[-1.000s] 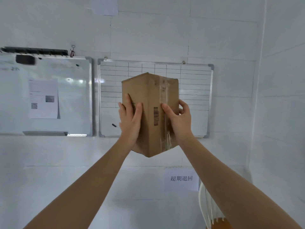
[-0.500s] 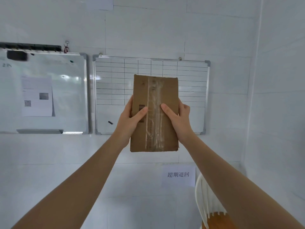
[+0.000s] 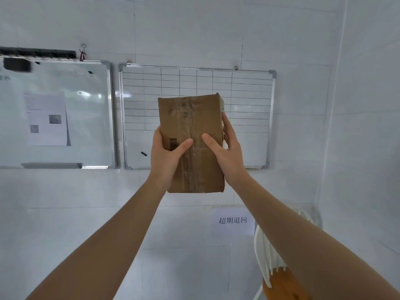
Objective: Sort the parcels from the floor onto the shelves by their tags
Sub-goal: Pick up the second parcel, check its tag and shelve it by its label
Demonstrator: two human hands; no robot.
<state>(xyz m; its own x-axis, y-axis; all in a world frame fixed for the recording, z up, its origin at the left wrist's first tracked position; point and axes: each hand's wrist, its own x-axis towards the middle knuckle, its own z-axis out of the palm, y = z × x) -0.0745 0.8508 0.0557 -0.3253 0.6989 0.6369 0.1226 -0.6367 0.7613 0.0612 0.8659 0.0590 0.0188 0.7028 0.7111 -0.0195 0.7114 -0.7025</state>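
Parcel: brown rectangular cardboard box (image 3: 191, 144), held upright at arm's length in front of a white tiled wall — its broad face turned to the camera.
Parcel surface: a strip of clear packing tape (image 3: 188, 131) runs top to bottom down the middle of the face; a small black barcode (image 3: 173, 144) sits near the left edge, partly under a thumb.
Left hand (image 3: 165, 158): wrapped round the box's lower left edge, thumb laid across the front face, fingers hidden behind — gripping the box.
Right hand (image 3: 229, 156): clasped on the box's right edge, thumb on the front face, fingers curled along the side, gripping the box.
Behind the parcel: a grid-ruled whiteboard with a metal frame (image 3: 249, 100), hung on the wall; a small dark marker-like item (image 3: 143, 153) lies on its lower left area.
Left of it: a plain whiteboard (image 3: 86, 118) carrying a white printed sheet (image 3: 46, 119); text too small to read.
Lower wall: a white paper sign with four black Chinese characters (image 3: 233, 220).
Bottom right: a white slatted chair back (image 3: 263, 256) with a wooden seat (image 3: 281, 284), partly hidden by the right forearm.
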